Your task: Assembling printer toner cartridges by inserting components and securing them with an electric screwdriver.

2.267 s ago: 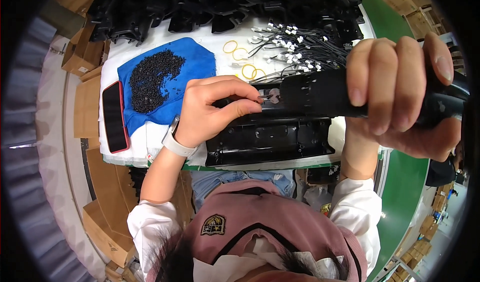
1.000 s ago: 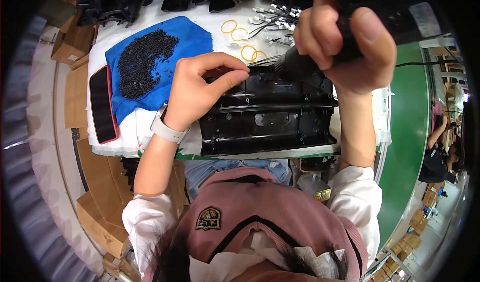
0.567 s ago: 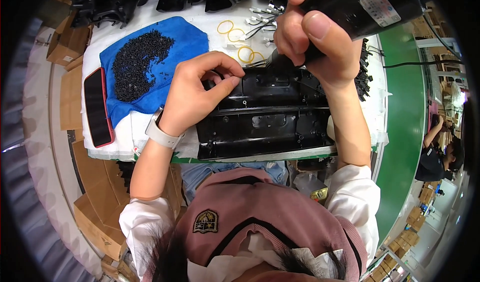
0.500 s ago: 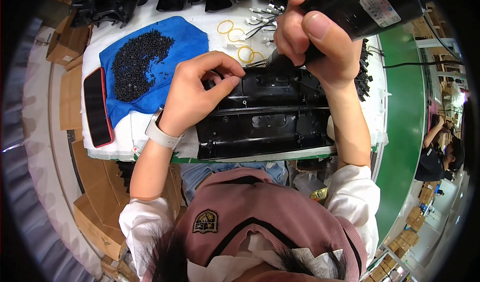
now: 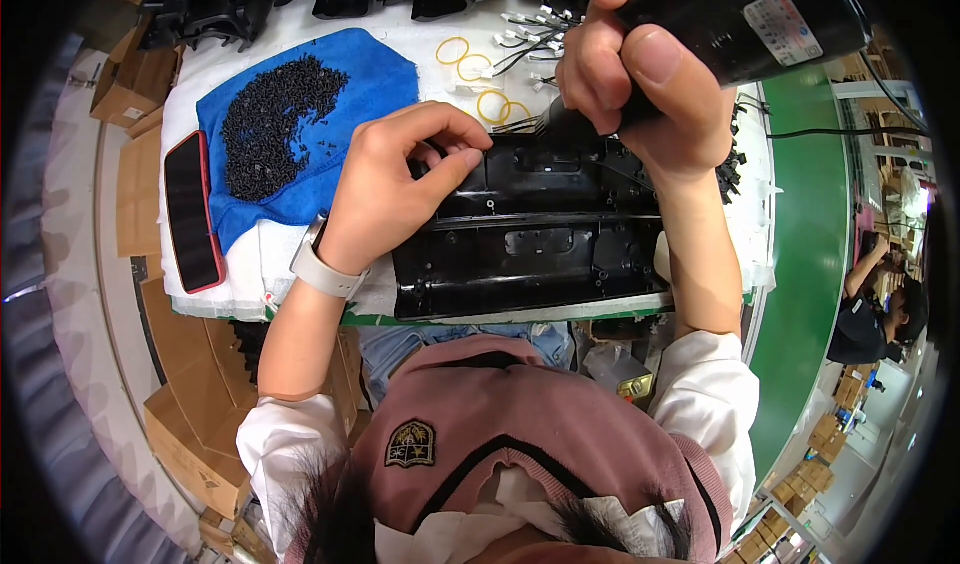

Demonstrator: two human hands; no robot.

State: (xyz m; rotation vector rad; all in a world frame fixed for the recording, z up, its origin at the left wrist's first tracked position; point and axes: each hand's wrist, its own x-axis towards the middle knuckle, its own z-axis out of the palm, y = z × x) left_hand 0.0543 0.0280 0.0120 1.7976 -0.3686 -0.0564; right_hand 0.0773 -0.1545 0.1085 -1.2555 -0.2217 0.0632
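Note:
In my right hand [image 5: 660, 89] is a corded black electric screwdriver [image 5: 720, 29], its body tilted up to the right and its tip end down toward a black plastic housing [image 5: 560, 196]. My thumb and fingers wrap its narrower end, and the very tip is hidden. My left hand [image 5: 400, 179] is closed at the left end of that same housing, thumb and fingertips gripping its edge. A second black housing part [image 5: 530, 279] lies alongside, nearer to me, with its hollow side up.
Small black screws [image 5: 270, 129] are heaped on a blue cloth [image 5: 385, 69], beside a phone [image 5: 195, 214]. Yellow rubber bands [image 5: 492, 107] and white-plugged cables [image 5: 530, 36] lie beyond the housings. Black plastic parts [image 5: 220, 4] line the far edge. A co-worker [image 5: 870, 314] sits far right.
The electric screwdriver and my right hand have shifted slightly to the right. My left hand stays where it was on the housing.

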